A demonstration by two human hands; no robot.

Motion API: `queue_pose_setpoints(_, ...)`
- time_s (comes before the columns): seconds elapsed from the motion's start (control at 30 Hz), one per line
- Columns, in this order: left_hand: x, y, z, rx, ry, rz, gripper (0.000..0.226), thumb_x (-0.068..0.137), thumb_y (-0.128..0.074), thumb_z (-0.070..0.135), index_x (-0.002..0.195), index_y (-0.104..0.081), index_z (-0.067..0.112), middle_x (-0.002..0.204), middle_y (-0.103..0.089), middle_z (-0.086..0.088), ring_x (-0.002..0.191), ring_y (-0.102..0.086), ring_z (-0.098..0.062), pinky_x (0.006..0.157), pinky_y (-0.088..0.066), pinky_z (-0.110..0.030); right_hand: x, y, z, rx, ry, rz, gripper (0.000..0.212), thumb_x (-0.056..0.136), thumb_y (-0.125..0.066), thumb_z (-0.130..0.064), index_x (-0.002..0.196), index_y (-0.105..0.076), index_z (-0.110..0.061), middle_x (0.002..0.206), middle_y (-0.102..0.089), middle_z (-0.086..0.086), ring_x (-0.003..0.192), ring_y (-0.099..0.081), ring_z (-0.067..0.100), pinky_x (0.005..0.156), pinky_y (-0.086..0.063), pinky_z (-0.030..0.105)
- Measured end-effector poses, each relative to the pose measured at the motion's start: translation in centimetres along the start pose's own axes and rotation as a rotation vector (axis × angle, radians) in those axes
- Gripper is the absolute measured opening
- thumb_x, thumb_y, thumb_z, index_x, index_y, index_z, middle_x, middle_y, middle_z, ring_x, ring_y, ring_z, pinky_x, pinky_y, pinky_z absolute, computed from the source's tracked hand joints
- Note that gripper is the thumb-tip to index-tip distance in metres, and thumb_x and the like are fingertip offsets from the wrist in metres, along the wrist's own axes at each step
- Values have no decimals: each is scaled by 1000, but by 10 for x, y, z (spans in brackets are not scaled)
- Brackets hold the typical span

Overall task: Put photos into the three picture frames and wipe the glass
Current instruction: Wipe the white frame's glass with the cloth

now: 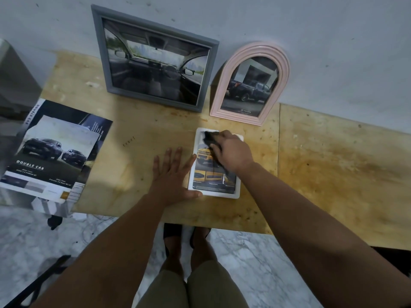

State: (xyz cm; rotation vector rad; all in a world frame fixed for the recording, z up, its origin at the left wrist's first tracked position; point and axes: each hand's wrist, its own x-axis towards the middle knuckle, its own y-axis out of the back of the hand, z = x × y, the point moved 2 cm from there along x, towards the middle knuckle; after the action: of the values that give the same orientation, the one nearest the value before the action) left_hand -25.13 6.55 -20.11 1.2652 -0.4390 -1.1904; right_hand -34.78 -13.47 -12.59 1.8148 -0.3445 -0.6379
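At the far left edge of the stained plywood counter [311, 152] lies a loose stack of glossy car brochures [53, 152]. Next, leaning on the wall, a grey rectangular wooden frame [97, 54] already holds a dashboard photo. The left hand [172, 172] lies flat with fingers spread, thumb and fingertips bracing the left edge of the small white rounded-corner frame [216, 195], which lies face up near the middle of the counter with a yellow-car photo inside. The right hand [233, 152] is closed on a dark wiping cloth [210, 140] pressed to the glass. Beyond stands a pink arched frame [283, 70], also filled. The white frame looks light and prone to sliding, its glass probably fragile, so holding it by the rim seems wisest.
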Motion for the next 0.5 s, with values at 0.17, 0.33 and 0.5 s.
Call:
queue_pose_setpoints(0.17,2,0,0,35,19,-10,125,60,-43,101,156,17,48,168,26,-2,152,29,-32,116,19,-61,-21,-27,-10,-112,45,12,33,108,-44,-31,122,-69,-14,130,-57,6,108,-57,32,66,-47,39)
queue_pose_setpoints(0.33,1,1,1,41,24,-42,126,60,-42,100,155,21,47,166,29,-2,151,32,-33,117,17,-62,-63,-39,-13,-85,154,65,24,102,-56,-28,112,-73,-14,114,-66,6,96,-66,30,67,-54,37)
queue_pose_setpoints(0.5,2,1,2,54,19,-49,126,63,-43,100,155,24,45,166,30,-3,151,31,-34,118,14,-64,-102,-48,-22,45,170,-37,31,104,-51,-32,119,-72,-15,119,-66,4,100,-65,24,75,-54,35)
